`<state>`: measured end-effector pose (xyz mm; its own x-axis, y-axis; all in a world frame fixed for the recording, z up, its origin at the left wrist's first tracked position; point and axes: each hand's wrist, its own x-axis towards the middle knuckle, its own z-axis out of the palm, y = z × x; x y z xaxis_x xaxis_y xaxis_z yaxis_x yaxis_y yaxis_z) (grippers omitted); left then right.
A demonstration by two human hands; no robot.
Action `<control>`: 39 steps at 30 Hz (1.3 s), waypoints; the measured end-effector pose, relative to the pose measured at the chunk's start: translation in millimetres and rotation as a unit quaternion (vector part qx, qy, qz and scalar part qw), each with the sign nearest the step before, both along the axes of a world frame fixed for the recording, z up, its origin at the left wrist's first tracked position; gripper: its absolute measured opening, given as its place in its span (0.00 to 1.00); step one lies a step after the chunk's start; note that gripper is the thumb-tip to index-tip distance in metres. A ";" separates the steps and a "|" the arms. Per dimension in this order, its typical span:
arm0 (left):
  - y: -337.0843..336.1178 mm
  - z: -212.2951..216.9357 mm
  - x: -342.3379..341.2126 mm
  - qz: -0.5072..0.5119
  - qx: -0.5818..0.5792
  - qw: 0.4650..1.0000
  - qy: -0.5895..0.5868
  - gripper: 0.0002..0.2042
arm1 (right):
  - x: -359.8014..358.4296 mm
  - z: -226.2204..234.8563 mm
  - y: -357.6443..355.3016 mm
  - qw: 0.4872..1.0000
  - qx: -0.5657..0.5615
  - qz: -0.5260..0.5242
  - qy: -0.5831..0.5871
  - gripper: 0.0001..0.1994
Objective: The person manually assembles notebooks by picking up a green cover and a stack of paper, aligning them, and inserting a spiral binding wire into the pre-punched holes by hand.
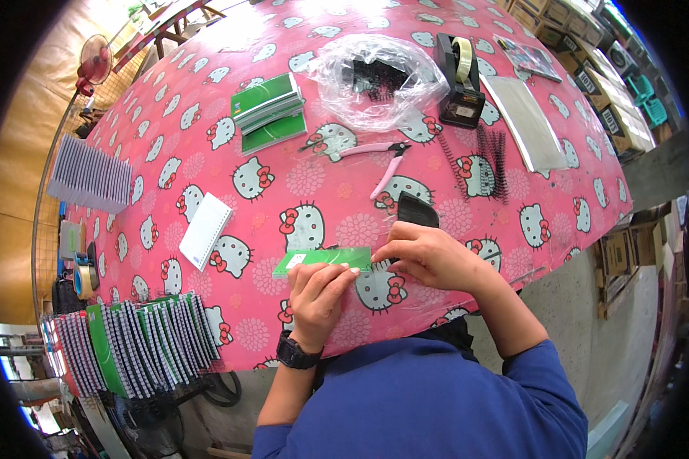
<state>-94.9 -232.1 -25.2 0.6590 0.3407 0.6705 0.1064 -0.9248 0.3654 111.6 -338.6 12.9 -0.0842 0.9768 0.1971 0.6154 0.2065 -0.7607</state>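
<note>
A green-covered notebook (329, 260) lies flat near the front edge of the table. My left hand (318, 298), with a black watch on the wrist, is closed on its near edge, fingers pressing the cover. At the notebook's right end my right hand (425, 252) pinches a black spiral coil (380, 265); the fingertips hide part of it. Just beyond the right hand rests a dark, flat black object (416, 210) whose kind I cannot tell. Farther off lie pink-handled cutting pliers (390, 166) with their handles spread.
Loose black coils (491, 164) lie at right, near a tape dispenser (461, 84) and a clear bag of coils (379, 80). Green pads (268, 107) are stacked at the back. A white notebook (205, 231) and rows of bound notebooks (142, 344) are at left.
</note>
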 end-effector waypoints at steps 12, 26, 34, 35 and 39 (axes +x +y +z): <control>3.9 4.5 3.4 -0.001 -0.006 1.000 -0.005 0.10 | -2.6 4.1 2.4 0.998 0.017 -0.026 -0.049 0.11; -1.3 19.5 25.0 0.052 -0.046 0.996 0.055 0.14 | -5.8 -2.9 8.3 0.998 0.046 -0.033 0.015 0.22; 2.5 21.4 25.1 0.000 -0.049 0.995 0.082 0.09 | 42.8 -20.3 -10.4 0.978 -0.012 -0.158 -0.133 0.28; 3.3 18.2 25.8 0.001 -0.045 0.995 0.088 0.08 | 41.6 -23.7 -14.4 0.974 -0.033 -0.127 -0.182 0.31; 6.9 14.6 23.7 -0.001 -0.021 0.991 0.132 0.06 | 36.4 -31.7 -13.3 0.966 -0.066 -0.106 -0.225 0.37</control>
